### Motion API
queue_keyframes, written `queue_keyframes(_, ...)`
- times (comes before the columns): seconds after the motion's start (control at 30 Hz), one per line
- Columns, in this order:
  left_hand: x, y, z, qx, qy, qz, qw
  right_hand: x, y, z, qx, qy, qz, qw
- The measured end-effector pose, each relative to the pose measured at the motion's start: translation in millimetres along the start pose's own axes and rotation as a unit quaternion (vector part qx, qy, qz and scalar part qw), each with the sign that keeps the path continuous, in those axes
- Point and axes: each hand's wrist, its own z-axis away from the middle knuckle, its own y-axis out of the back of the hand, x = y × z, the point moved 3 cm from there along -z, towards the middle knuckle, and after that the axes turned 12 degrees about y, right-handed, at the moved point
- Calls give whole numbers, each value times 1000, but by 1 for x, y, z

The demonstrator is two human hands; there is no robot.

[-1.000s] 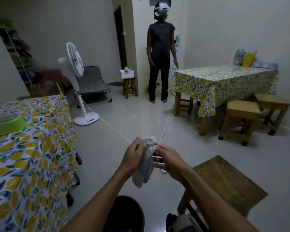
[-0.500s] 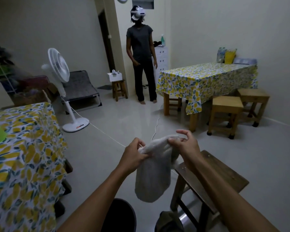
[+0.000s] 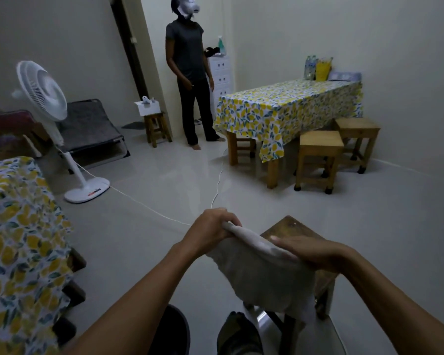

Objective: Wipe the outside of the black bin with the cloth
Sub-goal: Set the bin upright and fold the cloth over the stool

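Observation:
A pale grey cloth (image 3: 264, 280) hangs spread out between my two hands in the lower middle of the head view. My left hand (image 3: 209, 229) pinches its upper left corner. My right hand (image 3: 310, 252) grips its upper right edge, fingers laid along the fold. The black bin (image 3: 176, 331) stands on the floor below my left forearm, at the bottom edge; only part of its rim and dark inside show. Both hands are well above the bin and apart from it.
A dark wooden stool (image 3: 290, 229) stands right behind the cloth. A lemon-print table (image 3: 13, 226) is close on my left. A white fan (image 3: 46, 103) and its cord (image 3: 144, 206) cross the floor ahead. A person (image 3: 187, 73) stands by another covered table (image 3: 287, 106) with stools.
My hands have pulled apart and the bunched cloth has opened out wide. My right hand has moved right and lower, over the stool. The view has shifted a little to the left.

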Motion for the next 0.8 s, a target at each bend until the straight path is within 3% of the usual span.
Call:
queue_keyframes(0.13,15,-19,-10,-24,-49,-60,997,25,2,-1,44,1,-64,997)
queue_keyframes(0.27,13,-31,-17,-49,-53,-96,993,39,17,4,150,30,-179,972)
queue_keyframes(0.4,3,-39,-29,-60,-33,-95,993,47,29,18,211,51,-150,965)
queue_keyframes(0.6,-5,-60,-35,-71,-50,-246,965,53,19,39,168,8,9,986)
queue_keyframes(0.8,-39,-67,-31,14,-30,-294,955,57,-5,53,156,44,-45,986)
